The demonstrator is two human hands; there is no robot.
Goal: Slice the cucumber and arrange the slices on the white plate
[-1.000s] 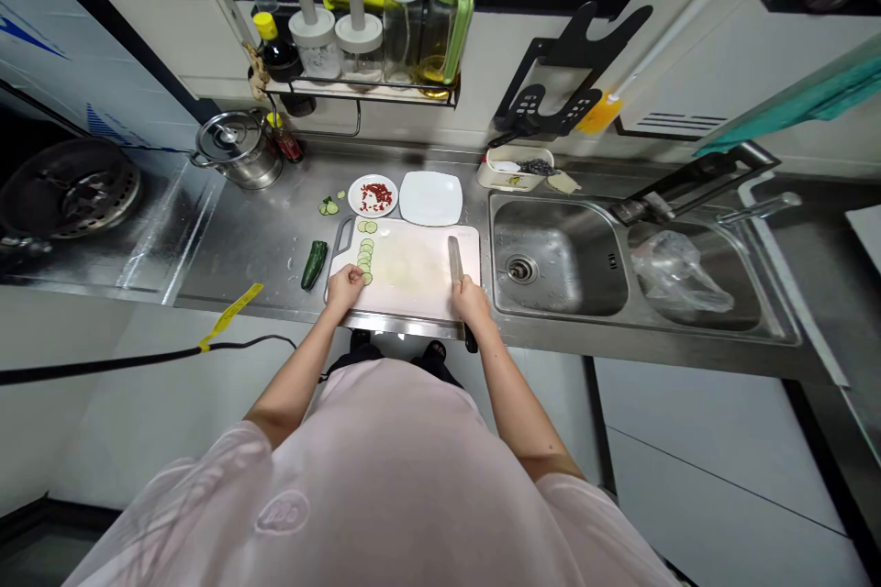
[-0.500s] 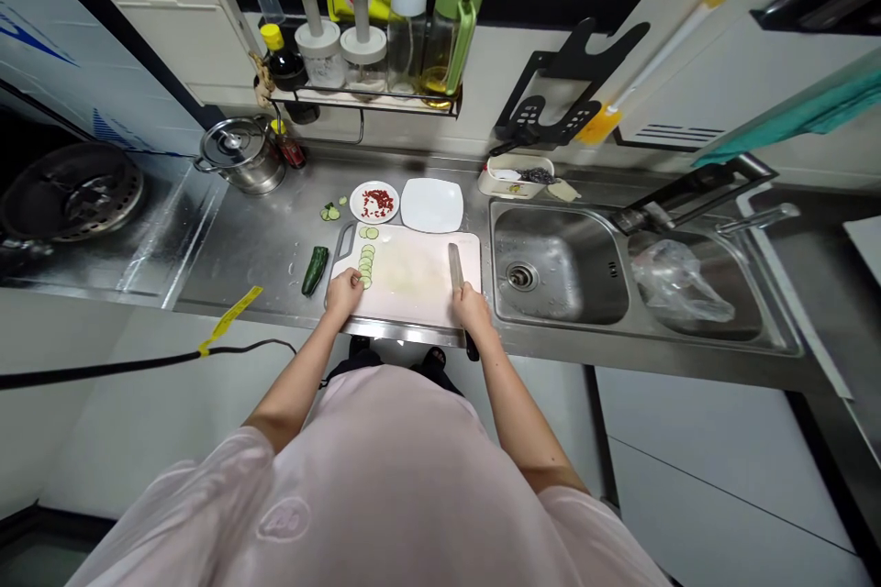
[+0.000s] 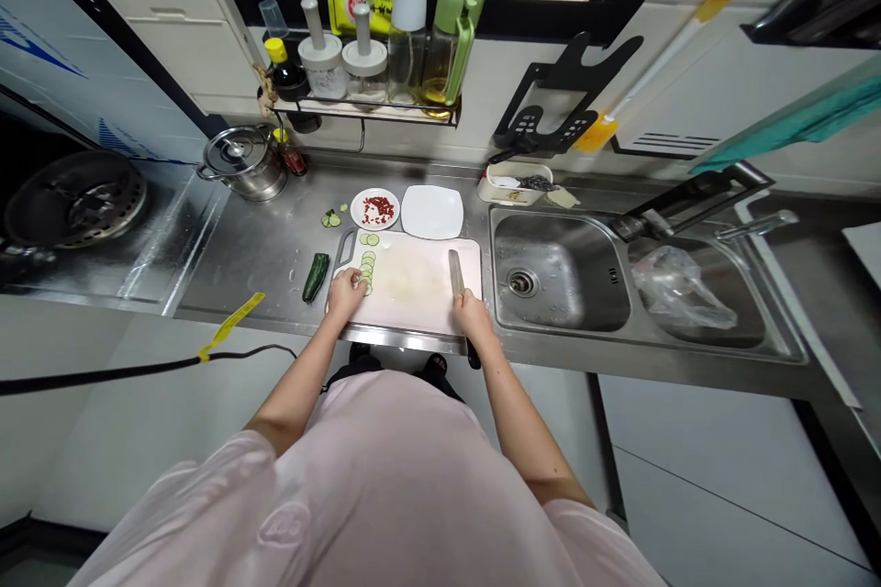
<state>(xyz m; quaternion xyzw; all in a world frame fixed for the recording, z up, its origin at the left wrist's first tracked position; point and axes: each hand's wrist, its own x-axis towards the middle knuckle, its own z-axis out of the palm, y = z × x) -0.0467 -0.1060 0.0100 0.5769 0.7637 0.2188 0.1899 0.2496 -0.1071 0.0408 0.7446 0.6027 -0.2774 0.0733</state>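
While the head view is looking down on the counter, what is the left hand (image 3: pixel 345 293) doing?

It is resting at the near end of a row of cucumber slices (image 3: pixel 367 268), which are lying in a line along the 9 o'clock side of the cutting board (image 3: pixel 413 282). The fingers are bunched together against the slices, but I cannot tell whether they are pinching one.

And the right hand (image 3: pixel 472 314)?

Its fingers are closing around the handle of a knife (image 3: pixel 455 273). The blade is pointing toward 12 o'clock over the board's 3 o'clock side, and the handle's end is poking out past the board's 6 o'clock edge.

Does that look like a sound way of working?

I'd say so. The hands are staying well apart, and the board is sitting flat on the steel counter (image 3: pixel 240 243). Curled fingertips would be safer near the blade, but I cannot tell from up here how curled they are.

What is lying around the board?

A dark green piece of vegetable (image 3: pixel 315 277) is lying just off it at 9 o'clock, and small green bits (image 3: pixel 331 218) are sitting at 11 o'clock. A plate of red flakes (image 3: pixel 375 208) and a square white plate (image 3: pixel 432 212) are standing at 12 o'clock, and the sink (image 3: pixel 557 271) is sitting at 3 o'clock.
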